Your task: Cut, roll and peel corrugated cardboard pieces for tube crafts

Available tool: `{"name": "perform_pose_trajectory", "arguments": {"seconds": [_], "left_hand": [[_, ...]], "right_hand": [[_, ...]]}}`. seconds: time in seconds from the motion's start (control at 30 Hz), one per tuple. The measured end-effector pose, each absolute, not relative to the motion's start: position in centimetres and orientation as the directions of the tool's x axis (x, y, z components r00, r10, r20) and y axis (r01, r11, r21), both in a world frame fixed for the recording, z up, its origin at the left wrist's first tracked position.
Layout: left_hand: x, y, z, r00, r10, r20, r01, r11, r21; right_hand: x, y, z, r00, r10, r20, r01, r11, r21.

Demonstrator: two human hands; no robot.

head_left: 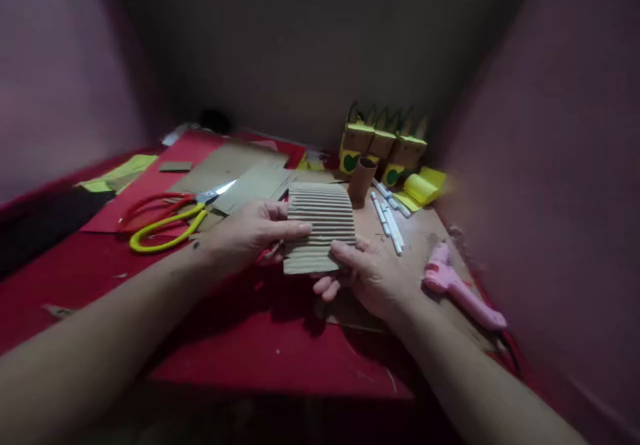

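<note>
A ribbed piece of corrugated cardboard [320,225] is held above the red surface [260,345] in the middle of the view. My left hand [245,235] grips its left edge, thumb on top and fingers underneath. My right hand [370,275] pinches its lower right corner, with the fingers curled below the sheet. Both hands are closed on the cardboard.
Scissors with red and yellow handles [165,221] lie to the left on flat cardboard sheets [235,171]. A cardboard tube [361,179], several white markers [390,218], yellow paper boxes [383,145] and a yellow paper roll [423,188] stand behind. A pink glue gun [460,288] lies right.
</note>
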State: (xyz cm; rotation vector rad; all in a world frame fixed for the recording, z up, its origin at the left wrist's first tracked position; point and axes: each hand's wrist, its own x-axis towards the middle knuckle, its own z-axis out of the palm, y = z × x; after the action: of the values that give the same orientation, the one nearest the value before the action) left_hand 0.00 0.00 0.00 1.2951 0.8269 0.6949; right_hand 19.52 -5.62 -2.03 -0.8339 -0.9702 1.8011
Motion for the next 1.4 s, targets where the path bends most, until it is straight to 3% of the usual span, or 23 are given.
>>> {"name": "perform_pose_trajectory", "arguments": {"seconds": [0.17, 0.5, 0.6, 0.8, 0.93, 1.07, 1.2, 1.4], "left_hand": [[-0.2, 0.0, 0.1, 0.491, 0.867, -0.081, -0.010, 0.099, 0.995], [0.6, -0.6, 0.6, 0.470, 0.881, 0.056, -0.115, -0.001, 0.993], [0.6, -0.4, 0.4, 0.457, 0.888, 0.045, -0.154, 0.029, 0.988], [0.6, -0.5, 0.1, 0.563, 0.826, -0.030, -0.113, 0.114, 0.987], [1.1, -1.0, 0.0, 0.540, 0.842, -0.006, -0.103, 0.073, 0.992], [1.7, -1.3, 0.2, 0.526, 0.850, 0.003, -0.124, 0.073, 0.990], [1.8, -1.6, 0.4, 0.520, 0.854, -0.014, -0.062, 0.054, 0.997], [1.8, -1.6, 0.0, 0.624, 0.775, -0.102, 0.059, 0.083, 0.995]], "right_hand": [[19.6, -5.5, -2.1, -0.411, 0.891, -0.195, -0.355, -0.353, -0.866], [19.7, -5.5, -1.9, -0.359, 0.912, -0.198, -0.359, -0.331, -0.873], [19.9, -5.7, -1.9, -0.398, 0.898, -0.185, -0.328, -0.328, -0.886], [19.8, -5.9, -2.2, -0.329, 0.943, -0.050, -0.222, -0.129, -0.966], [19.2, -5.9, -2.4, -0.295, 0.952, -0.076, -0.287, -0.165, -0.944], [19.2, -5.9, -2.5, -0.251, 0.961, -0.116, -0.238, -0.177, -0.955], [19.5, -5.7, -2.4, -0.317, 0.948, -0.026, -0.281, -0.120, -0.952], [19.3, -5.6, -1.6, -0.177, 0.969, 0.174, -0.324, 0.109, -0.940]]}}
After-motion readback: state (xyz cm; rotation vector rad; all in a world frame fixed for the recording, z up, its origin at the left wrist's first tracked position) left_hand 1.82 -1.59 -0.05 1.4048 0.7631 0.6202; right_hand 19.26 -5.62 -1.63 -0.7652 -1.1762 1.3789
